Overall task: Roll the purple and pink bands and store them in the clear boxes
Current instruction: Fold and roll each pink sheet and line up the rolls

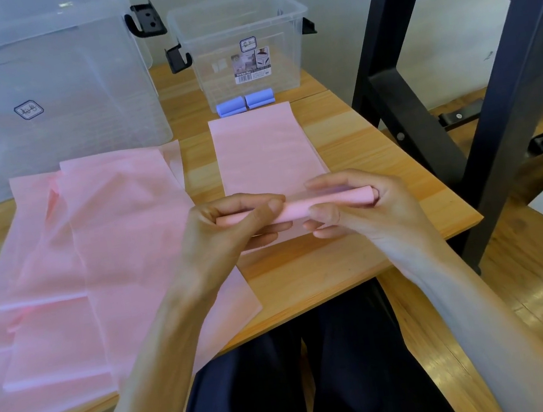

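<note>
Pale pink band (267, 147), thin and slightly translucent, lying flat and lengthwise on the wooden table (378, 164), its near end wound into a tight, smooth pink roll (294, 209) lifted just off the tabletop. Left hand (231, 225) curled round the roll's left part, thumb laid along the top and fingers tucked beneath. Right hand (349, 206) pinching the right part, thumb in front and fingertips arched over the back, the roll's round end showing past the palm. Unrolled length stretching away toward the small clear box (242, 47), far edge stopping just short of two purple rolls (244, 103) set side by side against the box's front wall. Small box open-topped, with black latches on its sides and a printed label on its front. Large clear box (41, 91) standing to the left at the back of the table. Heap of further pink bands (97, 256) spread loosely and overlapping across the table's left half, some edges folded into narrow pale strips. Black metal frame (453, 78) rising at the right beside the table.
</note>
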A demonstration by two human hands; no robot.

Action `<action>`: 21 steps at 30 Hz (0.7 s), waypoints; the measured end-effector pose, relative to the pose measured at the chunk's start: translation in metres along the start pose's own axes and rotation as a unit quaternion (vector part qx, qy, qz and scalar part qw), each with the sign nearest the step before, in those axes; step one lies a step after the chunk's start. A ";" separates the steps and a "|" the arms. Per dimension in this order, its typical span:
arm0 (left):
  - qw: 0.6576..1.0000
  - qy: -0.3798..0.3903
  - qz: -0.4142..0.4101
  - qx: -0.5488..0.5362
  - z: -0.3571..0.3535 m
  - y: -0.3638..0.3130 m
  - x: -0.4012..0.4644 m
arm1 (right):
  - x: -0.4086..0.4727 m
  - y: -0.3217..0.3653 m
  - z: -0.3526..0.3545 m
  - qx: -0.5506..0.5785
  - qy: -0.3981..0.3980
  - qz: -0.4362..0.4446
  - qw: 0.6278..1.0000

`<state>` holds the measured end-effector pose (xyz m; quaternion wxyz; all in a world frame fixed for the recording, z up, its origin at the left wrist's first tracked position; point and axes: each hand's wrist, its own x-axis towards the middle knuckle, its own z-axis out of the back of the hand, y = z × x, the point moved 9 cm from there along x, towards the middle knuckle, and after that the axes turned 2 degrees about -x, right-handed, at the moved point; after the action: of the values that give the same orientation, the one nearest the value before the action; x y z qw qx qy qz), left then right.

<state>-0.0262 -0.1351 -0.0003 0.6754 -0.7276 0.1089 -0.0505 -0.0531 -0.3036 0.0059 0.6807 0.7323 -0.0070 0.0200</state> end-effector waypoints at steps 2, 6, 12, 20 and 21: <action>1.000 0.009 0.008 0.004 -0.001 0.001 0.000 | 0.000 0.002 0.000 -0.005 0.002 0.008 1.000; 1.000 0.025 -0.002 0.015 -0.001 -0.001 0.000 | 0.000 -0.001 0.003 -0.009 -0.025 -0.004 1.000; 1.000 -0.003 -0.002 0.006 0.002 0.000 0.001 | 0.001 -0.005 0.000 -0.003 0.003 -0.020 1.000; 1.000 0.009 -0.020 0.012 0.003 -0.002 0.001 | 0.002 -0.006 0.005 -0.019 -0.021 -0.011 1.000; 1.000 0.009 -0.024 0.015 0.002 -0.003 0.000 | 0.002 -0.007 0.004 -0.018 -0.020 -0.014 1.000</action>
<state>-0.0251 -0.1330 0.0025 0.6837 -0.7195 0.0968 -0.0748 -0.0507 -0.3070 -0.0010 0.6937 0.7202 -0.0110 -0.0041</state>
